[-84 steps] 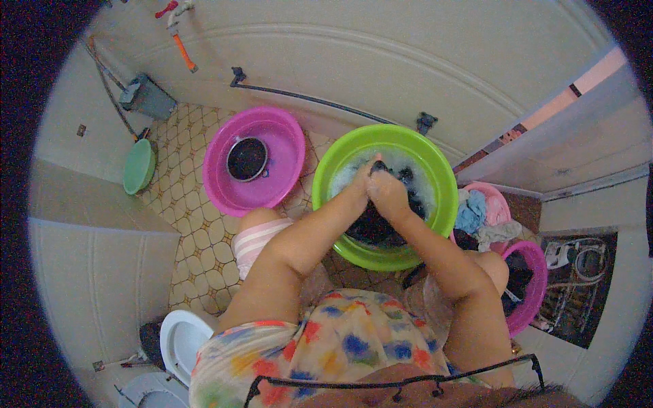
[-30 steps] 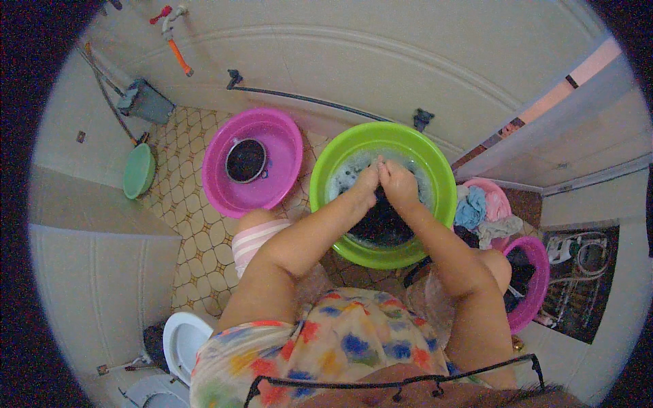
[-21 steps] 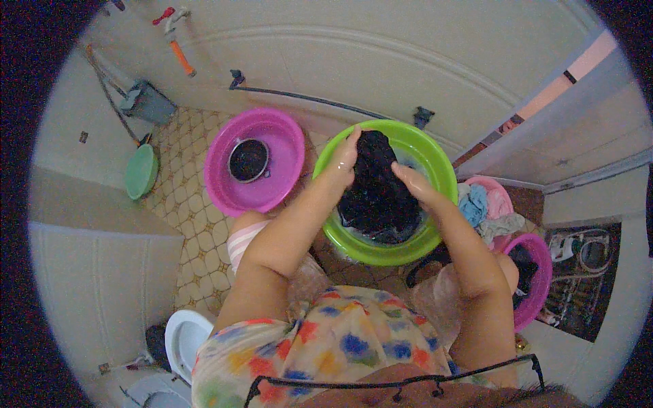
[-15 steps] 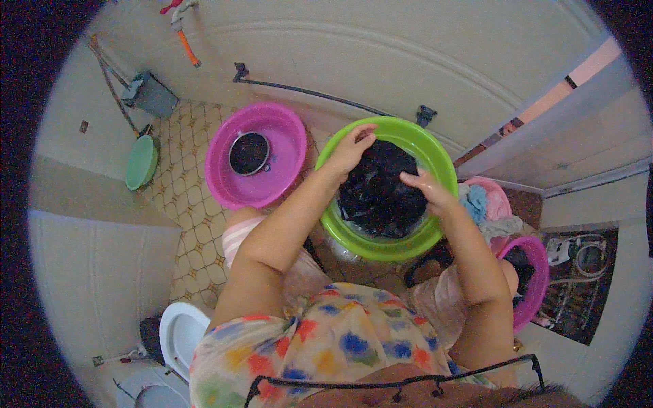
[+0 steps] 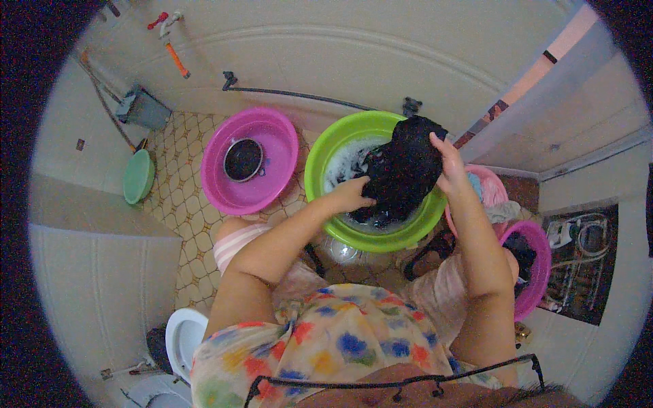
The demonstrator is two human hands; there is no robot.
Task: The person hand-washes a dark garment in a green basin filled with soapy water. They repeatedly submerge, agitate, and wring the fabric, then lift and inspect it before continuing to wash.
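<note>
A wet black garment [image 5: 403,173] is bunched over a lime green basin [image 5: 322,149] that holds soapy water [image 5: 343,163] with white foam. My right hand [image 5: 447,162] grips the cloth at its upper right side and lifts that part above the rim. Lower down, my left hand [image 5: 352,195] is closed on the garment's near left edge, just over the water. Part of the cloth still lies in the basin. What kind of garment it is I cannot make out.
Left of the green basin stands a pink basin [image 5: 216,194] with a small round dark-bottomed bowl [image 5: 243,160] in it. Clothes fill a magenta basin [image 5: 541,272] and a pink tub [image 5: 496,182] at right. A pipe [image 5: 299,94] runs along the wall. A toilet [image 5: 178,340] stands at lower left.
The black garment has been raised and shifted to the right, partly over the rim, uncovering foamy water. My left hand has come down nearer; my right hand has moved up and right.
</note>
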